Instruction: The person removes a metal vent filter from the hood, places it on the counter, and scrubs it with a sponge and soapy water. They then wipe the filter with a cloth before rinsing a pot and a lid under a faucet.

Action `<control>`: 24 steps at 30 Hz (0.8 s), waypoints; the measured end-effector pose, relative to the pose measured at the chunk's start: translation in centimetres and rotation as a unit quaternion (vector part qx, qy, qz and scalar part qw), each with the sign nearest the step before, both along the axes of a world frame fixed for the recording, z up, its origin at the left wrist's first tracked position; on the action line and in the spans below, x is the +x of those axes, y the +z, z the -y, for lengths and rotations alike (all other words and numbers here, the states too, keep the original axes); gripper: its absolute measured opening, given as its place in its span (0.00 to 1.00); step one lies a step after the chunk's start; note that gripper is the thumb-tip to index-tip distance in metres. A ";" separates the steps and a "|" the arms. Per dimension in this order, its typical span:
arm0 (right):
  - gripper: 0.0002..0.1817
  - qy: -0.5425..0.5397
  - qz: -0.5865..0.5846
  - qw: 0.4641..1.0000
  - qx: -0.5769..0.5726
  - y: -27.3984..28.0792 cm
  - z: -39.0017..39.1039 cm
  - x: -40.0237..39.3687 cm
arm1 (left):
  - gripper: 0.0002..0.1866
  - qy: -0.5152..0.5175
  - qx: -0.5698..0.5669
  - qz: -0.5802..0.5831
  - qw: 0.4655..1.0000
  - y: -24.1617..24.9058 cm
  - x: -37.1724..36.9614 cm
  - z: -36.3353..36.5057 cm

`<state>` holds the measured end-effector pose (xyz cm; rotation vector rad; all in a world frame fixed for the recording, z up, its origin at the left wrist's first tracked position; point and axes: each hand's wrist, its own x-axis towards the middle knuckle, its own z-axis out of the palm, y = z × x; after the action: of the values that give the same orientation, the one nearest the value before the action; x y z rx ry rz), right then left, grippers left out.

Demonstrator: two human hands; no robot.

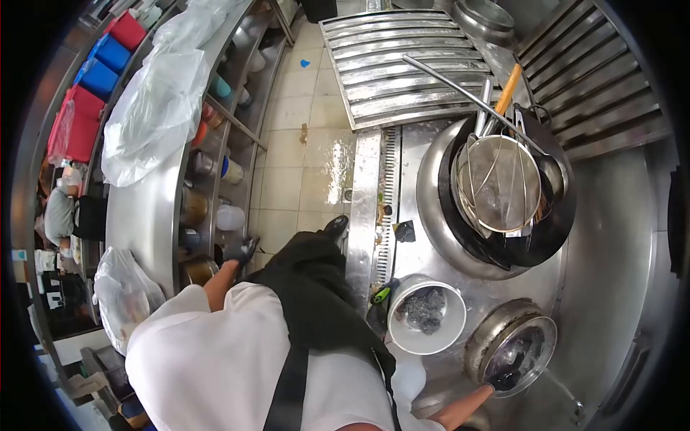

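Steel wok (503, 208) with a strainer (503, 183) sits beyond a white bucket (426, 316). My gloved right hand (507, 377) presses into the round pot (512, 346); grip unclear. My left hand (239, 250), fingers spread, hangs by the shelf (144, 208).

A steel bench (618, 237) runs along the right. A large black wok (553, 223) fills its middle, stacked with wire strainers (503, 183) whose long handles jut up and left, blocking the space above. Nearer, a white bucket (428, 316) and a round steel basin (512, 346) sit close together; the right hand (505, 378), in a black glove, rests in the basin. Bare steel lies open right of the wok. The tiled floor aisle (305, 144) is open; packed shelves (208, 179) line its left, near the left hand (239, 250).
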<state>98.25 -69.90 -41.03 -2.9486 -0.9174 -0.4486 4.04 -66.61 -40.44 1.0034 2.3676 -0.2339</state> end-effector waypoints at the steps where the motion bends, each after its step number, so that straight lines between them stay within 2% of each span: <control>1: 0.20 0.003 0.020 0.999 0.028 0.5 1.0 -0.8 | 0.31 -0.049 0.030 -0.024 0.998 -0.8 -0.8 -2.0; 4: 0.19 0.034 0.112 0.988 0.102 2.2 4.3 -1.5 | 0.30 -0.038 0.070 -0.003 0.997 -2.3 -3.2 -5.3; 5: 0.19 0.059 0.153 0.979 0.123 3.1 5.3 -1.9 | 0.30 -0.041 0.069 0.001 0.997 -5.4 -5.2 -5.7; 6: 0.18 0.132 0.242 0.939 0.203 3.7 6.0 -2.3 | 0.28 -0.042 0.118 0.062 0.990 -10.0 -7.9 -6.4; 7: 0.18 0.127 0.250 0.938 0.204 5.2 6.1 -3.2 | 0.26 -0.044 0.168 0.124 0.977 -9.3 -7.2 -8.7; 8: 0.17 0.187 0.122 0.935 0.276 7.0 6.6 -4.3 | 0.20 0.074 0.199 0.285 0.935 -8.9 -6.0 -10.8; 10: 0.15 0.239 -0.088 0.882 0.396 17.3 1.1 -16.8 | 0.14 0.242 0.218 0.369 0.871 -6.3 -2.2 -15.4; 11: 0.14 0.229 -0.126 0.879 0.400 19.9 -0.1 -19.3 | 0.12 0.285 0.184 0.397 0.853 -5.4 -0.6 -17.8; 12: 0.13 0.233 -0.147 0.879 0.389 21.7 -0.6 -21.0 | 0.14 0.319 0.139 0.562 0.750 -7.3 -1.0 -19.8; 13: 0.12 0.239 -0.171 0.875 0.384 23.4 -1.3 -22.8 | 0.14 0.309 0.140 0.593 0.730 -6.6 1.2 -21.8; 15: 0.11 0.262 -0.205 0.868 0.370 26.0 -3.0 -26.1 | 0.13 0.246 0.128 0.725 0.630 -6.9 4.3 -25.8; 17: 0.10 0.285 -0.235 0.859 0.354 28.2 -5.1 -29.3 | 0.14 0.260 0.204 0.706 0.626 -5.1 9.8 -30.1; 18: 0.10 0.299 -0.250 0.854 0.344 29.0 -6.4 -31.0 | 0.16 0.228 0.304 0.664 0.643 -5.1 12.4 -32.1; 19: 0.09 0.314 -0.263 0.849 0.334 29.9 -7.7 -32.6 | 0.17 0.175 0.393 0.683 0.590 -5.4 14.5 -33.6; 20: 0.09 0.328 -0.279 0.842 0.325 30.4 -9.1 -34.4 | 0.18 0.054 0.433 0.675 0.595 -3.5 15.9 -35.6; 21: 0.09 0.339 -0.297 0.836 0.312 30.9 -10.5 -36.1 | 0.20 -0.008 0.417 0.656 0.629 -1.8 16.8 -37.5; 22: 0.09 0.349 -0.320 0.827 0.302 31.2 -12.0 -37.9 | 0.24 0.093 0.366 0.800 0.466 -0.4 17.7 -38.3; 23: 0.09 0.360 -0.340 0.819 0.289 31.4 -13.7 -39.7 | 0.28 0.101 0.233 0.803 0.539 3.3 17.1 -39.9; 24: 0.10 0.367 -0.368 0.810 0.271 31.6 -15.4 -41.8 | 0.29 0.160 0.166 0.850 0.474 4.3 17.3 -41.4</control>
<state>56.43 -54.51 -9.44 -1.7692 -1.3562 0.3890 21.36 -25.26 -36.14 0.3310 0.5445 0.9899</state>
